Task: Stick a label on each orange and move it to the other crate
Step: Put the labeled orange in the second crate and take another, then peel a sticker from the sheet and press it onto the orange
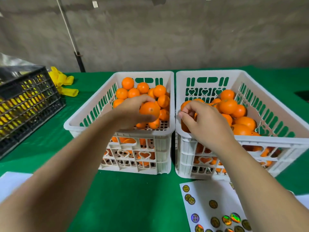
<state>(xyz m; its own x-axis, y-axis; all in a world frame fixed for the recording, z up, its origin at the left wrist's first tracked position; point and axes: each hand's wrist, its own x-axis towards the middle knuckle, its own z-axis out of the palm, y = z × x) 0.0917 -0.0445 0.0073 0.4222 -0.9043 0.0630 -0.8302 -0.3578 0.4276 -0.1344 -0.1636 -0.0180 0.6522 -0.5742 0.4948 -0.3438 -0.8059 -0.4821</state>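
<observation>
Left hand [129, 113] grips an orange [149, 109]; right hand's [203, 121] pinching grip hides its contents.

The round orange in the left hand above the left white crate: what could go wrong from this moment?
1. The left hand grips the round orange from the side only, above the left white plastic crate; it may slip and fall back among the unlabelled fruit.
2. The right hand seems to pinch a small dark label at its fingertips; the label may fold or stick to the skin before it reaches the peel.
</observation>
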